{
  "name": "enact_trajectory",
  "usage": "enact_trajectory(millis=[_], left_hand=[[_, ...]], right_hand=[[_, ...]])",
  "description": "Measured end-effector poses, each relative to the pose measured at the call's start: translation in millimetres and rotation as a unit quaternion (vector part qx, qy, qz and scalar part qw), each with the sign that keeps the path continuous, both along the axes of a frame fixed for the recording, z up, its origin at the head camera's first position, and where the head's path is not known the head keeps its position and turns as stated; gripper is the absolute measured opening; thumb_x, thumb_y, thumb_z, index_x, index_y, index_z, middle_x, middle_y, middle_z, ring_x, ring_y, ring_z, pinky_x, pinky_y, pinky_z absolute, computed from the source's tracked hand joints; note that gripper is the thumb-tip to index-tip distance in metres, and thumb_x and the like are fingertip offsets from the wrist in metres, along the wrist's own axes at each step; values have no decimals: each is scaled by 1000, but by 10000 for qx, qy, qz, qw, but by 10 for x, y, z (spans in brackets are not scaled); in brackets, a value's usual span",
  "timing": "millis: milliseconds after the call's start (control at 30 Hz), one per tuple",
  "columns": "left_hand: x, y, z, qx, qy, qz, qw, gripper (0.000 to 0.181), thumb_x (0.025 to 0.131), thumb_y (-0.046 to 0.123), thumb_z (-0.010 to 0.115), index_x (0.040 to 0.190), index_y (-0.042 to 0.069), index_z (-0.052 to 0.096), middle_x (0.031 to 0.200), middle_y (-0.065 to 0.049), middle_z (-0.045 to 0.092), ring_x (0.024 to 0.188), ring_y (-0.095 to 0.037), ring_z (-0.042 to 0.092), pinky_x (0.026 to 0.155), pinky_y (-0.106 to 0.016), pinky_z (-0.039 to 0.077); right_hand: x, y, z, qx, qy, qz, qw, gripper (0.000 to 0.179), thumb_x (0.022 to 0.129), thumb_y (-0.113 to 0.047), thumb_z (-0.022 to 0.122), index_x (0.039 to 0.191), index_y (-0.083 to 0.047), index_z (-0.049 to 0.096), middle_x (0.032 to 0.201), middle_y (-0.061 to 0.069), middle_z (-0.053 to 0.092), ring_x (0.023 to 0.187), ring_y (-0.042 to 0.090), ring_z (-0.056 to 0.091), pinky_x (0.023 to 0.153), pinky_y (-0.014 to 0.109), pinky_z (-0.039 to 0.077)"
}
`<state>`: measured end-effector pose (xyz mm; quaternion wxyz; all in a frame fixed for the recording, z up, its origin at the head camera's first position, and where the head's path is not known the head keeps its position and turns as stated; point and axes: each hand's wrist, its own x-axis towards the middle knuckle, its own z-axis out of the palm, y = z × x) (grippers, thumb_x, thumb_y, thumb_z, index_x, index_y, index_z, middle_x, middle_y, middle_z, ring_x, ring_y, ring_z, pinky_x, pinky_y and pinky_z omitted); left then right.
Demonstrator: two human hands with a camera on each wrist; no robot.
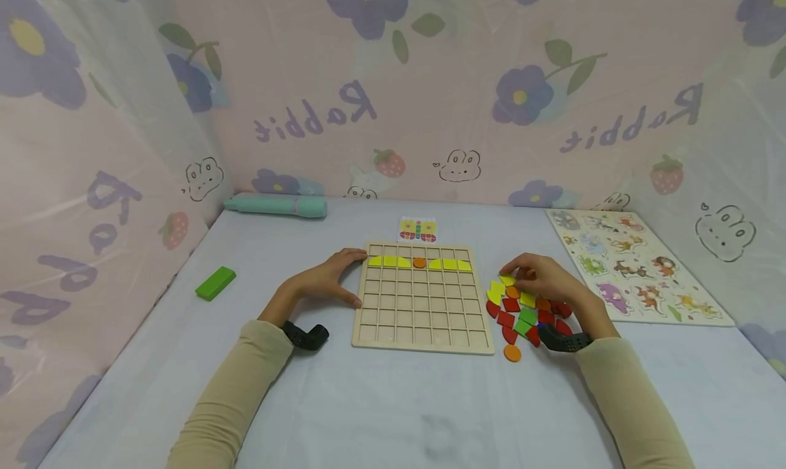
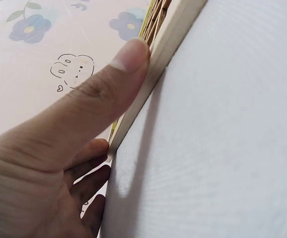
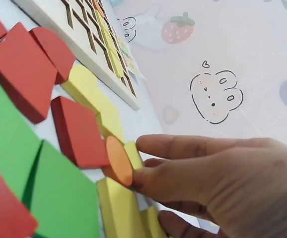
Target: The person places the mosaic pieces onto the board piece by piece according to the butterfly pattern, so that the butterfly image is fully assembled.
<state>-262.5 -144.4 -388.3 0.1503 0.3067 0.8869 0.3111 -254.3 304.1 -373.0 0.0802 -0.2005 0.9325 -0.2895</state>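
A wooden grid board (image 1: pixel 399 312) lies flat on the table with a row of yellow pieces (image 1: pixel 389 261) and one orange disc (image 1: pixel 419 263) near its top. My left hand (image 1: pixel 325 276) touches the board's left edge, thumb low and fingers near the top corner. In the left wrist view, the thumb (image 2: pixel 131 57) rests against the board's side. Right of the board, my right hand (image 1: pixel 548 280) pinches a small yellow piece (image 3: pixel 134 154) between thumb and index finger, over a pile of red, green, yellow and orange pieces (image 1: pixel 506 320). The piece's full outline is partly hidden by the fingers.
Behind the board lies a butterfly pattern card (image 1: pixel 418 230). An animal puzzle board (image 1: pixel 632 267) is at the right. To the left are a green block (image 1: pixel 215 283) and, farther back, a teal tapered case (image 1: pixel 276 206). A loose orange disc (image 1: pixel 512 353) sits in front of the pile.
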Motion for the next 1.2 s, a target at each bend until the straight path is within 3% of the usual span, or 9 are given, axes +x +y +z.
enact_trajectory(millis=[300, 500, 600, 700, 1000, 1200], left_hand=[[20, 0, 28, 22, 80, 6, 10000, 100, 70, 35, 81, 146, 3, 24, 151, -14, 20, 141, -33, 13, 112, -51, 16], [19, 6, 26, 53, 70, -3, 10000, 99, 70, 34, 81, 145, 2, 24, 151, -14, 21, 140, -33, 13, 112, -51, 16], [23, 10, 30, 57, 29, 2, 10000, 100, 70, 34, 81, 145, 2, 24, 151, -14, 20, 141, -33, 12, 112, -50, 16], [24, 9, 32, 48, 10, 3, 10000, 100, 70, 35, 81, 146, 2, 24, 151, -14, 20, 141, -33, 12, 112, -50, 15], [3, 5, -2, 26, -8, 3, 10000, 101, 69, 36, 81, 146, 4, 24, 152, -12, 19, 141, -30, 11, 113, -48, 15], [-18, -3, -29, 34, -27, 5, 10000, 100, 69, 37, 82, 146, 6, 25, 152, -11, 19, 141, -29, 11, 113, -49, 16]], right_hand=[[-19, -11, -13, 158, 130, -346, 9992, 30, 83, -12, 69, 112, -5, 65, 101, 9, 63, 87, 24, 53, 81, 40, 49], [-51, -176, 2, -28, 857, -367, 9956, 24, 83, -15, 71, 104, -6, 67, 98, 7, 65, 83, 21, 55, 73, 33, 48], [-57, -399, 48, -242, 1099, -160, 9935, 19, 82, -14, 71, 99, -6, 68, 97, 7, 66, 83, 20, 56, 71, 33, 48], [-60, -695, 88, -380, 1083, 118, 9933, 17, 81, -14, 72, 96, -7, 69, 95, 5, 67, 82, 19, 56, 72, 34, 48], [-153, -1623, 59, -681, 1190, 1346, 9814, 12, 81, -11, 71, 92, -8, 70, 90, 1, 69, 76, 13, 60, 68, 30, 52], [-205, -2029, -5, -647, 1026, 1535, 9807, 12, 81, -11, 71, 93, -9, 71, 90, 0, 69, 75, 11, 58, 67, 22, 49]])
